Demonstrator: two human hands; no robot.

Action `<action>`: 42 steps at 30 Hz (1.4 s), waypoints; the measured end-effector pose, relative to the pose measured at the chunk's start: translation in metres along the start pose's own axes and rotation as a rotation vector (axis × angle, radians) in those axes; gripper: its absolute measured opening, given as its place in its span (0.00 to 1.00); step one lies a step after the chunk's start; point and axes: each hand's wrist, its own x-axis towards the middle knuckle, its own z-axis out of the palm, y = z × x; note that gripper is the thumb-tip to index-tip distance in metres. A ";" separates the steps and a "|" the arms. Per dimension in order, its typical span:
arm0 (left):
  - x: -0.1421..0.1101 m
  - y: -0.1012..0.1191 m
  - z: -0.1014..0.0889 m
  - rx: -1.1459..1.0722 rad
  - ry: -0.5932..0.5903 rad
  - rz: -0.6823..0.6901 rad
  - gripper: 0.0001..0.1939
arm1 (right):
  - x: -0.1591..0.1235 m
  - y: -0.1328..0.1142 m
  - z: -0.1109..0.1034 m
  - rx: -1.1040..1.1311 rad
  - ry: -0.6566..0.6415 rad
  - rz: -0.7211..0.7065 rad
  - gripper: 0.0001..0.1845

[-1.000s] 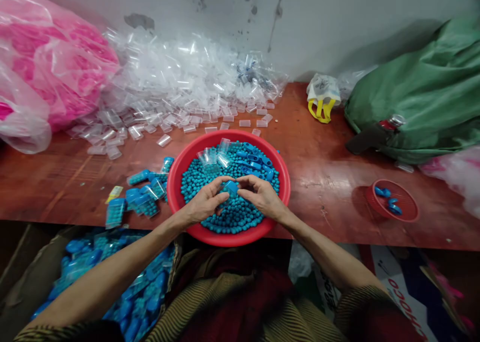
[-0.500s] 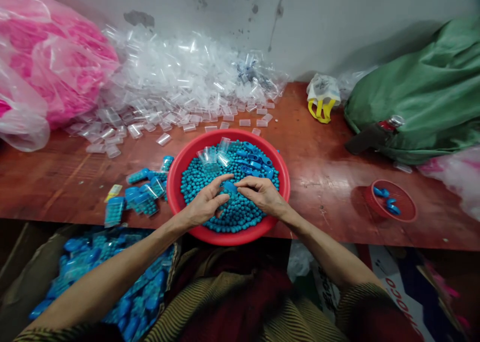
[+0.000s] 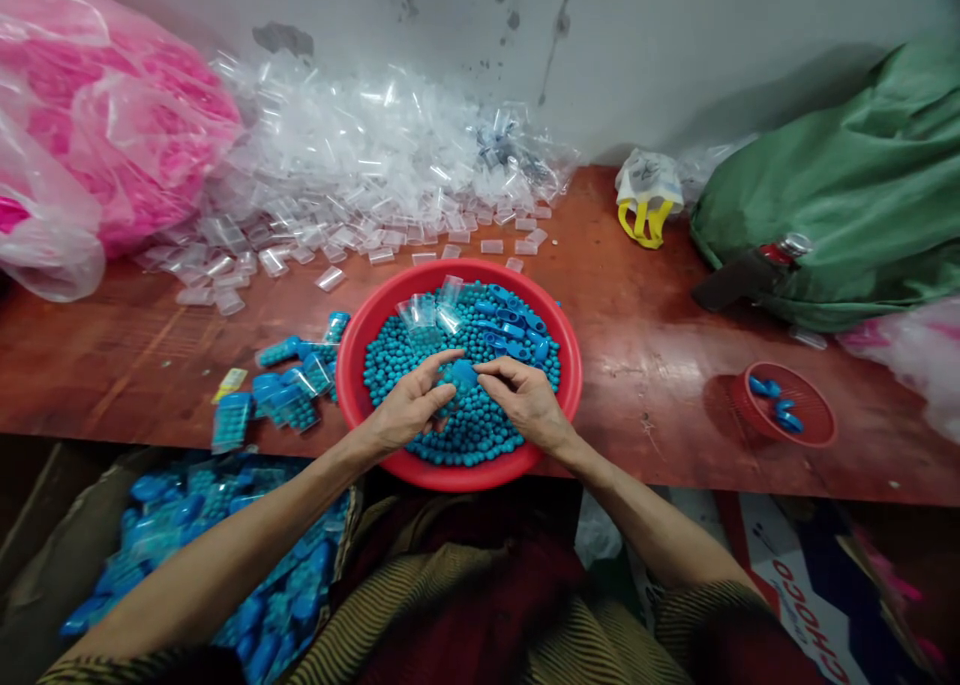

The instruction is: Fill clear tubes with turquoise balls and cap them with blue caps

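Note:
Over a red basin (image 3: 349,365) of blue beads (image 3: 480,430), my two hands meet. Between the fingers and thumb of my left hand (image 3: 411,403) is a small clear case, partly hidden by the fingers. A blue cap (image 3: 465,373) sits at its upper end, and my right hand (image 3: 529,400) pinches the cap's right side. Whether the cap is fully seated I cannot tell. On the beads behind my hands rest several clear sleeves (image 3: 424,311) and, to their right, several blue caps with holes (image 3: 510,325).
Filled cases (image 3: 289,395) lie left of the basin; more fill a box (image 3: 187,545) below the table edge. Clear sleeves (image 3: 337,165) are heaped at the back beside a pink-filled bag (image 3: 127,125). Rightward are a small red basket (image 3: 817,420), a bottle (image 3: 739,277) and a green sack (image 3: 825,185).
The blue cap between my hands has turned slightly and now shows a rounder face. My hands have barely moved; the whole view has shifted a little.

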 end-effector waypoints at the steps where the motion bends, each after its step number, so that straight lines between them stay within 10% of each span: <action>1: 0.000 0.001 0.000 0.008 -0.004 0.000 0.33 | 0.000 0.001 0.000 -0.005 -0.007 -0.004 0.09; 29: -0.003 0.001 0.005 0.023 0.020 0.011 0.33 | 0.004 -0.001 -0.003 0.147 -0.116 0.125 0.09; 39: 0.003 -0.003 0.012 0.036 0.115 0.032 0.17 | 0.013 0.007 -0.008 -0.057 -0.247 -0.224 0.08; 42: 0.003 0.000 0.012 0.023 0.133 0.032 0.18 | 0.017 0.005 -0.011 0.069 -0.262 -0.143 0.07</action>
